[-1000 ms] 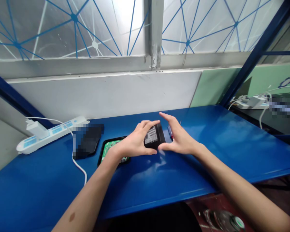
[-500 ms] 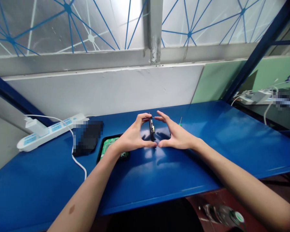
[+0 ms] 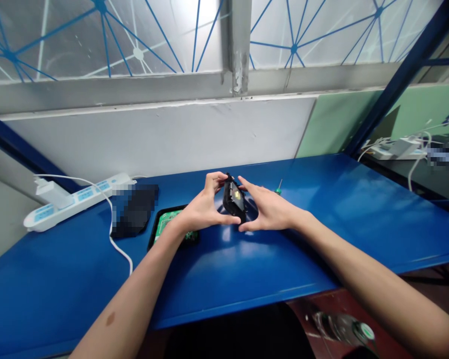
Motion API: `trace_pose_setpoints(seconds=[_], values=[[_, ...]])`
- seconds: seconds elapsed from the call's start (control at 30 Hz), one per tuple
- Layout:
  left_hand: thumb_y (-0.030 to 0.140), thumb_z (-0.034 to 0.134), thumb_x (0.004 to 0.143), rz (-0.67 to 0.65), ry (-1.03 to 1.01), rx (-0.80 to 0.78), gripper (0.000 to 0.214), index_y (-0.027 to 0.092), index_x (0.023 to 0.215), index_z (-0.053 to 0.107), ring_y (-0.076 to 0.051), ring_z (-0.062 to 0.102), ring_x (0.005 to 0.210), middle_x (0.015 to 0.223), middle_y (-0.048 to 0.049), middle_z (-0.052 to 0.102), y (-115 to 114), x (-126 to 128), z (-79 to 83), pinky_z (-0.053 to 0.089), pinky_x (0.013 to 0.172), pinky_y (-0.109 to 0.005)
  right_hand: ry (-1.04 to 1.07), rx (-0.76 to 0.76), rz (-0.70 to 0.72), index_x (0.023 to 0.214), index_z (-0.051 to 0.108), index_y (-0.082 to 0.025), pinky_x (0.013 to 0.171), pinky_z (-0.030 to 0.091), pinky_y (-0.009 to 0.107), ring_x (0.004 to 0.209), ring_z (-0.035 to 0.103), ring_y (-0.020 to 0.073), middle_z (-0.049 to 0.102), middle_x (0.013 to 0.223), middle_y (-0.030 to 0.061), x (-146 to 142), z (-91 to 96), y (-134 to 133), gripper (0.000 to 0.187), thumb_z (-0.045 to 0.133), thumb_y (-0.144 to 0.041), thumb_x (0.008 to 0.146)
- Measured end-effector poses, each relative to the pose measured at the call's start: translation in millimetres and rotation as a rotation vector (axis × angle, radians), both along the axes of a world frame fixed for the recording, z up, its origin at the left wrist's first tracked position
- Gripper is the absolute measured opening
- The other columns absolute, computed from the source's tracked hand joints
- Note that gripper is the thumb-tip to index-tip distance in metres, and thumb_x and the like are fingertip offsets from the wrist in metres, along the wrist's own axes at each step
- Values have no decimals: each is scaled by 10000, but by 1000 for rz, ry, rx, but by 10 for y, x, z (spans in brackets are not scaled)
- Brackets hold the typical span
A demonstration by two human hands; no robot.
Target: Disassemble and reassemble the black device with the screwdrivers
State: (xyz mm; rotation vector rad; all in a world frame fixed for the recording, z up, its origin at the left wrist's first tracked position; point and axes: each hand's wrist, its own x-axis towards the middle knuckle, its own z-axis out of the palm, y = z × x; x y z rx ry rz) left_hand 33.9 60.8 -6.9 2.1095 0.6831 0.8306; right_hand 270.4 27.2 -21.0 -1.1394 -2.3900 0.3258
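A small black plastic casing (image 3: 235,199) stands on edge a little above the blue table (image 3: 322,219), its inner side turned towards me with a pale patch showing. My left hand (image 3: 204,209) grips its left side with thumb below and fingers curled over the top. My right hand (image 3: 267,209) holds the right side, fingers partly stretched along it. Behind my left wrist lies a black tray with a green circuit board (image 3: 168,224).
A white power strip (image 3: 78,199) with a plugged charger and white cable lies at the back left, beside a dark blurred object (image 3: 132,212). A green-handled screwdriver (image 3: 279,188) lies beyond my right hand. Another power strip (image 3: 396,148) sits far right.
The casing has turned between my hands: label side up one second ago, then thin edge towards me, now its inner side faces me. The hands stayed over the same spot.
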Motion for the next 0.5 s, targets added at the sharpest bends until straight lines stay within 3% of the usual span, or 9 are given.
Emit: trace_pose_setpoints(seconds=[0.2, 0.5], values=[[425, 900, 687, 53, 86, 31, 941, 301, 1359, 253, -370, 397, 1457, 1543, -180, 379, 14, -33, -11, 340, 1183, -588, 6, 12, -74, 1618, 74, -81, 1101, 438, 630, 1377, 507, 438, 500, 1489, 297, 20, -12, 29, 1322, 805, -612, 654], [415, 874, 726, 138, 127, 101, 941, 285, 1457, 295, -336, 413, 1459, 1556, -161, 430, 57, -46, -36, 368, 1175, -529, -55, 15, -210, 1603, 139, -39, 1080, 446, 622, 1319, 541, 460, 536, 1448, 297, -20, 46, 24, 1271, 784, -600, 662]])
